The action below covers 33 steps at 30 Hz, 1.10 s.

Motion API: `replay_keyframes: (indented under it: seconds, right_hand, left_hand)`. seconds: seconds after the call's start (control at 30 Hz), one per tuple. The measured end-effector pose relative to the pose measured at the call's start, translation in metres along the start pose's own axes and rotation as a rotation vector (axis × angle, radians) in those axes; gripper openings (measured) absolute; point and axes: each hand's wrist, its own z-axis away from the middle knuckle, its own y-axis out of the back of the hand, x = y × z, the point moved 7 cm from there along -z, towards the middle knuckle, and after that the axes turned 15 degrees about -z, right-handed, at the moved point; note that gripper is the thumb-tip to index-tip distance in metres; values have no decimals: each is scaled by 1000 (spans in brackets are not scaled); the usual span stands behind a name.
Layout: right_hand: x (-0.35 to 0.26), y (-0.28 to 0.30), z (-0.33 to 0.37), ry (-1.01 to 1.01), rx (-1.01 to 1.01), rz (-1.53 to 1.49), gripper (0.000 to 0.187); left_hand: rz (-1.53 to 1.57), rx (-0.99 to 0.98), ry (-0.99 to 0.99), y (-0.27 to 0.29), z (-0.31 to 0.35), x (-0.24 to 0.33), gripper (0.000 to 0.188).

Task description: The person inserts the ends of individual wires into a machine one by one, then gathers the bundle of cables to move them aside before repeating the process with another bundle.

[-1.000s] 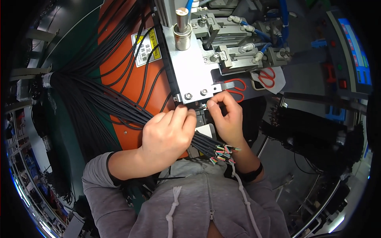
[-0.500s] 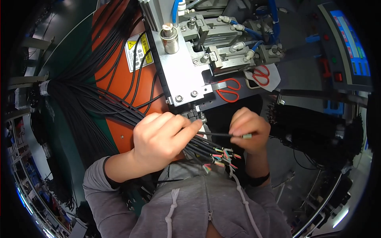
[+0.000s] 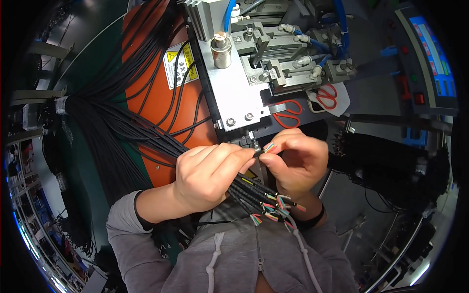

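Observation:
My left hand [image 3: 207, 173] is closed on a black cable, its thumb and forefinger pinching near the stripped end. Coloured wire ends [image 3: 270, 147] in red, yellow and blue fan out past those fingertips. My right hand [image 3: 300, 158] has its thumb and forefinger closed around these wire ends. Below the left hand a bundle of black cables [image 3: 246, 190] slants down to the right, with stripped multicoloured ends [image 3: 276, 207] in front of my grey jacket. The left palm hides part of the bundle.
A metal machine [image 3: 239, 93] with pneumatic cylinders stands ahead. Red-handled scissors [image 3: 287, 113] lie beside it, with a second red-handled pair [image 3: 327, 96] farther right. Many black cables [image 3: 97, 112] cross the orange panel [image 3: 161, 127] at left. A control screen [image 3: 432, 53] stands at far right.
My right hand has moved left, up to the left fingertips. The cable that stretched between the hands now shows only its fanned coloured wires. The whole view has shifted slightly.

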Motion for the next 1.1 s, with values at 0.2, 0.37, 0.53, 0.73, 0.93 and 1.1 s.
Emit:
replay_keyframes:
  seconds: [0.2, 0.37, 0.53, 0.73, 0.93, 1.1]
  right_hand:
    - [-2, -3, -5, 43, -121, 160, 20]
    - [5, 11, -9, -151, -23, 11, 19]
    - [-22, -6, -8, 206, -213, 617, 15]
    - [22, 24, -1, -540, -213, 96, 17]
    - [19, 30, -3, -353, -112, 200, 16]
    - [10, 22, -8, -264, -258, 301, 13]
  left_hand:
    - [-17, 18, -1, 0, 0, -2, 16]
    - [-27, -158, -27, -5, 0, 1, 24]
    - [-157, -163, -78, -4, 0, 7, 26]
    - [-196, -171, -92, -8, 1, 3, 27]
    - [-248, -181, -104, -12, 8, 8, 34]
    - [-229, -148, -117, -10, 8, 7, 35]
